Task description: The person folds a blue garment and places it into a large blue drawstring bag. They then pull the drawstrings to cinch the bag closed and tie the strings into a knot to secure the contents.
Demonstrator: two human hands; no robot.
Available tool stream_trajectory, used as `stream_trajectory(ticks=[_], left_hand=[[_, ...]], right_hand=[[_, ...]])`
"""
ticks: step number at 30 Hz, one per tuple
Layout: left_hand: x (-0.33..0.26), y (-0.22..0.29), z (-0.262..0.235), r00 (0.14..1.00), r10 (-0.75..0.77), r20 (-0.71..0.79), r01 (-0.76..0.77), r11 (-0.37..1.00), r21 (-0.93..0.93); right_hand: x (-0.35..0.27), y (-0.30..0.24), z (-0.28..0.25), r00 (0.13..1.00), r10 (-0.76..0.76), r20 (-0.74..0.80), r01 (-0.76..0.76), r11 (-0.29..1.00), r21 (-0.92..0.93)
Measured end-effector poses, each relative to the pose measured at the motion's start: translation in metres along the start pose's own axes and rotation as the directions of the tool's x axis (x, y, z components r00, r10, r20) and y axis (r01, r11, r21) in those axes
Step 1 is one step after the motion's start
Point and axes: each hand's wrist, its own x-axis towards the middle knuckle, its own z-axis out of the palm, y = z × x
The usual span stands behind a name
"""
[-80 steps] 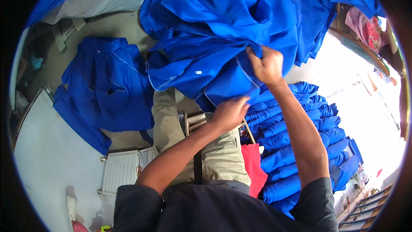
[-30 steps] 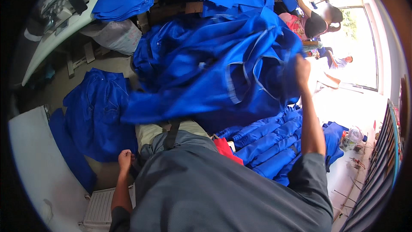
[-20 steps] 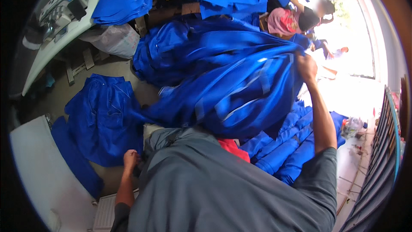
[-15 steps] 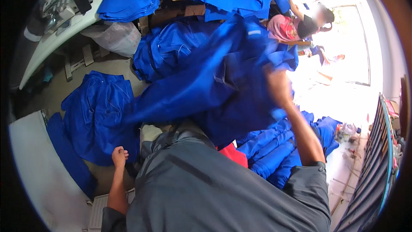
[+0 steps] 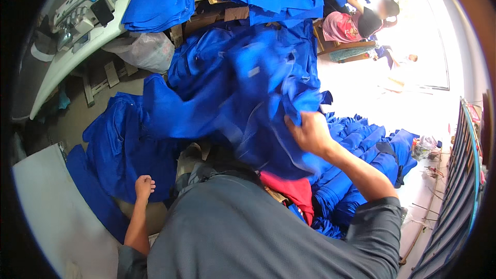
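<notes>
Of the wearer's two bare hands, the left hand (image 5: 144,187) is nearest, its forearm rising from the lower edge, knuckles up, fingers curled into a loose fist beside one spread blue cloth garment (image 5: 116,147). The right hand (image 5: 310,132), elbow bent outward and forearm angled inward, grasps the edge of one crumpled, motion-blurred blue fabric garment (image 5: 243,106) that hangs ahead of the torso. Its left end overlaps the spread garment in view; whether they touch, I cannot tell.

One red cloth (image 5: 292,192) lies below the held garment, just beside a row of rolled blue fabric bundles (image 5: 361,150), several, too overlapped to count. Pale floor runs between these and one ribbed dark panel (image 5: 447,186) on the right. One smooth white panel (image 5: 57,217) borders the lower left; grey floor shows between the spread garment and one curved white table (image 5: 57,80), which bears one sewing machine (image 5: 82,13).

Beyond are one whitish plastic sack (image 5: 147,49), two piles of flat blue cloth, left (image 5: 160,0) and right, and two other people.
</notes>
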Motion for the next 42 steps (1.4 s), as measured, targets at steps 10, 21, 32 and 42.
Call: stream_trajectory(ticks=[10, 21, 32, 42], left_hand=[[0.003, -0.007, -0.006, 0.996, 0.094, 0.003, -0.094, 0.994, -0.048], [-0.01, -0.001, 0.0, 0.985, 0.175, 0.006, -0.175, 0.984, -0.03], [-0.078, 0.258, 0.098, 0.676, 0.731, 0.089, -0.708, 0.678, -0.198], [-0.161, 0.38, 0.167, -0.17, 0.892, 0.419, -0.982, -0.187, -0.002]], right_hand=[[0.013, 0.09, 0.039, 0.921, 0.253, -0.295, -0.263, 0.965, 0.007], [0.022, 0.091, -0.003, 0.841, 0.447, -0.305, -0.39, 0.892, 0.23], [-0.025, -0.001, 0.018, 0.907, 0.361, -0.217, -0.241, 0.867, 0.437], [-0.075, -0.03, 0.017, 0.938, 0.291, -0.19, -0.171, 0.862, 0.477]])
